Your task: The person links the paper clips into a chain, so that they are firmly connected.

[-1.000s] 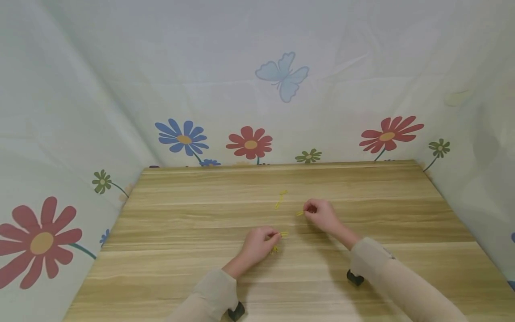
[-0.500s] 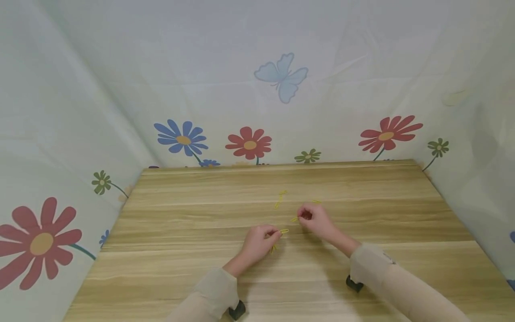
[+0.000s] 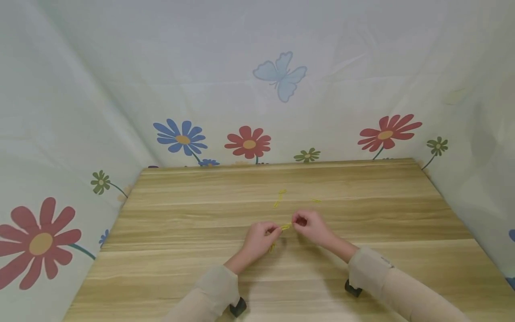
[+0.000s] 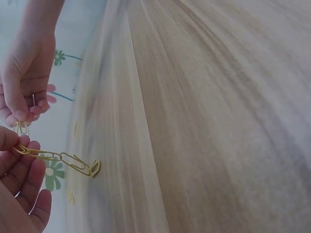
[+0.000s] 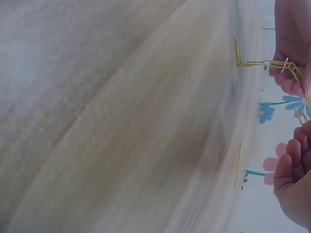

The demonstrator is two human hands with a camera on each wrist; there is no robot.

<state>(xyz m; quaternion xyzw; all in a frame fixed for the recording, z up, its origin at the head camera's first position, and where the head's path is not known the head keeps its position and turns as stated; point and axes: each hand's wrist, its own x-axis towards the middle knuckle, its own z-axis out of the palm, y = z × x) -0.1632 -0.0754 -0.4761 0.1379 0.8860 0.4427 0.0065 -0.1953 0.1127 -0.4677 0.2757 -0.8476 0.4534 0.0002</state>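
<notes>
My left hand (image 3: 274, 231) pinches one end of a short chain of yellow paper clips (image 3: 275, 241); the chain hangs down and its lowest clip touches the wooden table (image 3: 193, 210). In the left wrist view the chain (image 4: 58, 158) runs from my left hand (image 4: 17, 145) to the tabletop. My right hand (image 3: 297, 221) pinches a single yellow paper clip (image 4: 20, 127), its tip held right against the chain's top end. The right wrist view shows the single clip (image 5: 300, 114) between both hands.
Loose yellow paper clips lie on the table beyond my hands: a linked pair (image 3: 280, 198) and a single one (image 3: 316, 201). Flower-printed sheeting (image 3: 249, 144) walls in the table at the back and on both sides.
My right hand has moved left and towards me with its clip, closing the gap to my left hand. A loose clip it covered now shows on the table. The left hand has hardly moved.
</notes>
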